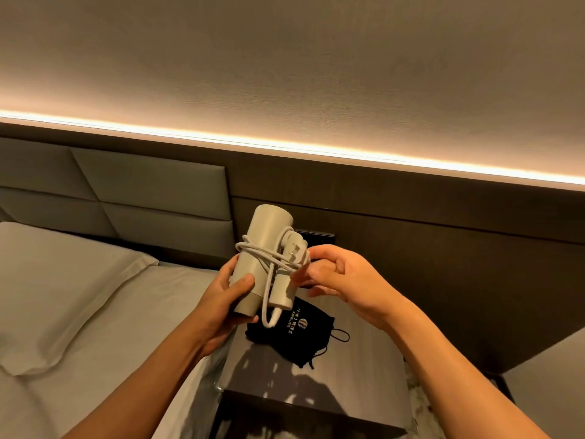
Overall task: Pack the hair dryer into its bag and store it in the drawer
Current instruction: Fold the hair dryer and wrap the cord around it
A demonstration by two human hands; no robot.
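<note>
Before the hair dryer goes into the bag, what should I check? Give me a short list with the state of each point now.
1. Cord wrapped around the hair dryer: ok, loops lie around the body and folded handle.
2. Plug tucked in: not ok, the right hand is at the cord end beside it.
3. Left hand holds the dryer firmly: ok.
4. Bag within reach: ok, it lies on the nightstand below the dryer.
5. Bag mouth open: cannot tell.
6. Drawer open: cannot tell, none shows.
</note>
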